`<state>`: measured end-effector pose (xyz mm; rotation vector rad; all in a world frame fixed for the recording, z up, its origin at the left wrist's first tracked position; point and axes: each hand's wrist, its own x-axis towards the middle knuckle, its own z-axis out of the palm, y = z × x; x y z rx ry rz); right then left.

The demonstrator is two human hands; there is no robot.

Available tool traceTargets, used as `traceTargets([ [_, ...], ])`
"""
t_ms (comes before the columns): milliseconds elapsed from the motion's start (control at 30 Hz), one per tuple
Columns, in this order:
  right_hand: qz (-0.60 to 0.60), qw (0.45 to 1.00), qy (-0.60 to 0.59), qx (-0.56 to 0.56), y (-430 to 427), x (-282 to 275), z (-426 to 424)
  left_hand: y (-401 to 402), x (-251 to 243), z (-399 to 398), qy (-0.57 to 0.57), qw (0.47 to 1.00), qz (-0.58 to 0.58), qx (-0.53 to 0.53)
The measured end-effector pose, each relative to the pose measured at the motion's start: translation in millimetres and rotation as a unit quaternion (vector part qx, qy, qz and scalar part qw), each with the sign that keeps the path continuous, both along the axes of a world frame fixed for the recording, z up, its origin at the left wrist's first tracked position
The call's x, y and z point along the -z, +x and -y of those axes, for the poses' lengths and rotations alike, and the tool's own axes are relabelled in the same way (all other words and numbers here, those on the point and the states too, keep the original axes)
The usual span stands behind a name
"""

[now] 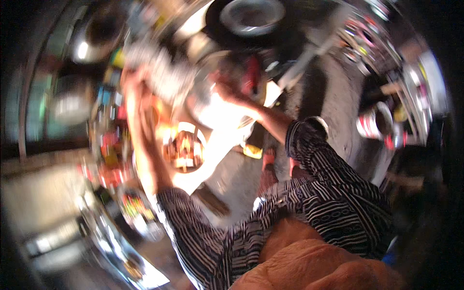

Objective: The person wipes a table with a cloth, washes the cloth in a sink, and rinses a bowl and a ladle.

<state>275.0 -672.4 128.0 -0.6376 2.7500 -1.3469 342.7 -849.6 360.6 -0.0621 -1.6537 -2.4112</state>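
My left hand [139,81] reaches far forward, its fingers against a blurred whitish bundle [163,72], perhaps cloth or a plastic bag, which it seems to grip. To its right, my right hand [230,90] is stretched over a broad round vessel [203,98], partly washed out by glare. Blur hides what its fingers do. Just beyond them is a dark red object [252,74], too smeared to name. Below the vessel, a round container [185,152] shows orange and brown pieces inside, with a bright orange glow at its upper left.
A large dark pan with a grey metal bowl [252,16] stands at the top. Blurred bottles and packets [110,141] crowd the left. On the right are a white-and-red bucket [375,121] and a cluttered rack [373,40]. A wooden piece [212,199] lies on the floor, near a yellow item [252,151].
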Motion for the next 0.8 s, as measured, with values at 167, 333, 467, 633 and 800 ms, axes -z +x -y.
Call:
traceTargets([
  [167,0.224,0.918,-0.274,-0.178,85.3,-91.0,-72.0,54.8,55.6,-27.6,-0.117,0.984,0.013,-0.134],
  [333,0.352,0.736,-0.578,-0.036,131.3,-129.8,-222.5,35.2,60.8,-163.6,-0.284,0.956,0.021,-0.068],
  [467,0.311,0.657,-0.686,0.011,175.3,-124.1,-292.9,26.8,72.3,-259.6,-0.417,0.907,-0.043,0.035],
  [633,0.216,0.611,-0.758,0.075,245.2,-134.2,-391.4,68.2,60.4,-433.5,-0.519,0.812,-0.194,0.183],
  [800,0.12,0.613,-0.771,0.129,348.1,-149.1,-495.7,151.6,96.5,-589.0,-0.471,0.729,-0.42,0.264],
])
